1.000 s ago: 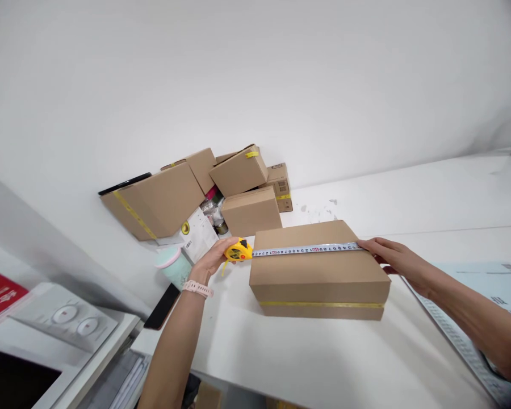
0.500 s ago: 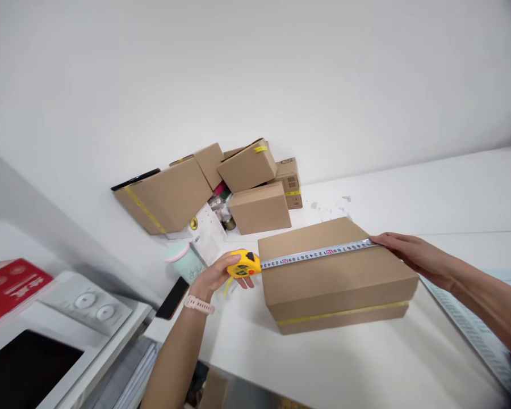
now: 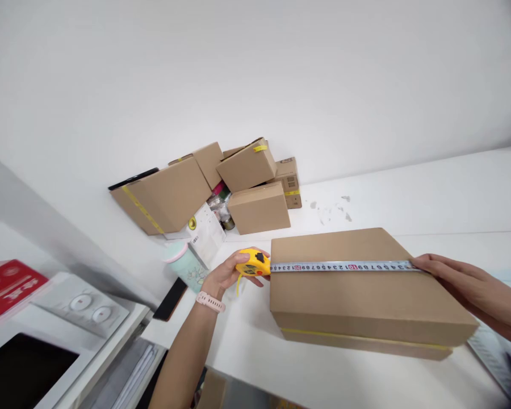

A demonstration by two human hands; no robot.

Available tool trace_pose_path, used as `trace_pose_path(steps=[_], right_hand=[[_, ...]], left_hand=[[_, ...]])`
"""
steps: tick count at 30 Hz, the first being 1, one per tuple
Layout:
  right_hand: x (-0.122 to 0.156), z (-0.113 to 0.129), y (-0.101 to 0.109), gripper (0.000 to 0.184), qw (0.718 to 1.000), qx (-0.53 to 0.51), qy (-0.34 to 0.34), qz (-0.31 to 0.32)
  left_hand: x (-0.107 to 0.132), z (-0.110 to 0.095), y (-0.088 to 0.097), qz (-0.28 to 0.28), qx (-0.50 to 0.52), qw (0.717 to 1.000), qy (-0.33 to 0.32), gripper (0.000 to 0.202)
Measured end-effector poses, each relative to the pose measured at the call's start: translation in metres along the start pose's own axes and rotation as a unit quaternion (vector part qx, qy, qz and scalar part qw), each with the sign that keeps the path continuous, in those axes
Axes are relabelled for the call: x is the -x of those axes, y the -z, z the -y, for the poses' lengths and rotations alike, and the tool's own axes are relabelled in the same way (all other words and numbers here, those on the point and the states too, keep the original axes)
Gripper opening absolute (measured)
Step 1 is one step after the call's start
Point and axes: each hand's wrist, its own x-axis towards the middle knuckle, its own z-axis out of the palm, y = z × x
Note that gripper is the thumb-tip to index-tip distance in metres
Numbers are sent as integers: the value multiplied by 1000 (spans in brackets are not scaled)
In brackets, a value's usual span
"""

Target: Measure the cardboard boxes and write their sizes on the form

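Note:
A flat brown cardboard box point(image 3: 366, 301) with a yellow tape line on its side lies on the white table point(image 3: 323, 375). A steel measuring tape blade point(image 3: 344, 266) stretches across its top from left to right. My left hand point(image 3: 230, 275), with a pink watch on the wrist, grips the yellow tape measure case point(image 3: 252, 264) at the box's left edge. My right hand point(image 3: 455, 278) presses the blade's end down at the box's right edge, fingers laid flat over it.
Several brown cardboard boxes point(image 3: 251, 207) are piled against the white wall at the back. A mint cup point(image 3: 185, 262) and a black phone point(image 3: 170, 299) sit left of my left hand. A white machine point(image 3: 76, 309) and a red box point(image 3: 8, 287) are at the lower left.
The box now lies closer and farther right in view. Both hands moved with it, and the tape still spans the top, now roughly level.

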Motion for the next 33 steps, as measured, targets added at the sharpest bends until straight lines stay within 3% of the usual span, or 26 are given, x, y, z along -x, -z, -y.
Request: trace_pose_path(steps=[5, 10, 13, 16, 19, 22, 25, 29, 33], right_hand=[[6, -2, 17, 51, 998, -9, -25, 64], [-4, 14, 29, 49, 994, -56, 0, 89], [-4, 41, 36, 47, 993, -82, 35, 76], [1, 80, 32, 46, 989, -86, 77, 89], [-1, 111, 12, 49, 980, -52, 144, 124], [-20, 119, -16, 53, 968, -5, 187, 168], [-48, 112, -38, 51, 955, 37, 202, 213], [-81, 99, -51, 46, 956, 69, 212, 191], [-88, 93, -52, 42, 963, 83, 181, 180]], left_hand=[[-6, -4, -8, 3, -25, 1000, 7, 59], [9, -24, -24, -22, -70, 997, -16, 58], [28, -42, -48, -37, -86, 995, -35, 56], [47, -46, -87, -34, -83, 995, -35, 58], [60, -25, -138, 5, -3, 1000, 12, 65], [54, 10, -192, 6, 131, 990, 49, 65], [29, 40, -237, -28, 243, 970, 2, 77], [-8, 59, -272, -81, 298, 950, -40, 86], [-15, 76, -288, -114, 341, 932, -43, 85]])
